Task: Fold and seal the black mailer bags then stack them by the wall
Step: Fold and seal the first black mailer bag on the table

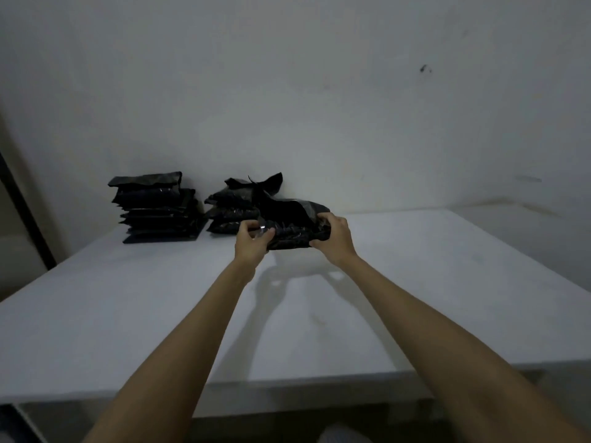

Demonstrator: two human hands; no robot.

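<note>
Black mailer bag (292, 233) gripped by curled fingers: left hand (252, 241), right hand (334, 236) (arms outstretched).

The scene is dim and grey-blue, with low contrast and soft, slightly noisy detail. Light falls from above and behind the person, throwing faint shadows of the arms onto the bench (415, 282) toward 12 o'clock. The black bags (160, 212) merge into near-featureless dark masses; a small glint shows on the bag (294, 233) between the hands. Wide-angle distortion bows the bench edges toward 3 and 9 o'clock. The wall (319, 91) darkens toward the corners.
</note>
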